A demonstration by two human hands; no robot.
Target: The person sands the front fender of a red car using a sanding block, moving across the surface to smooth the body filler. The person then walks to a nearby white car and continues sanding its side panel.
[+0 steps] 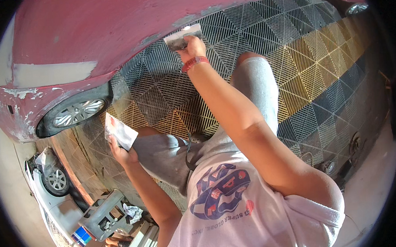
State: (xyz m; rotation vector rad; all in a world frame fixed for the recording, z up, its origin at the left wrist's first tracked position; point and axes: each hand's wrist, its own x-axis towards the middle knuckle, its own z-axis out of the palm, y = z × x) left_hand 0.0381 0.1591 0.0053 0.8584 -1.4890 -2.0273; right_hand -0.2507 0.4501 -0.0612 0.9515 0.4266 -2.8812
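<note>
My right hand (194, 48), with a red band at its wrist, is closed around a broad flat spreader (183, 37), pale along its upper part and dark below. The spreader is at the lower edge of a red car body (114, 25); whether it touches the body I cannot tell. Farther left and nearer to me, my left hand (123, 152) grips a flat white board (121, 132) with a small reddish smear on it. Part of that board's lower edge is hidden by my fingers. Pale grey patches mark the car's paint, one large beside the wheel.
A car wheel (78, 112) is left of the board. Ribbed floor tiles (234, 38) in grey and yellow lie beneath. At the lower left are a white vehicle (55, 204), a grey plastic panel (104, 213), crumpled wrapping (133, 212) and another person's hand (113, 246).
</note>
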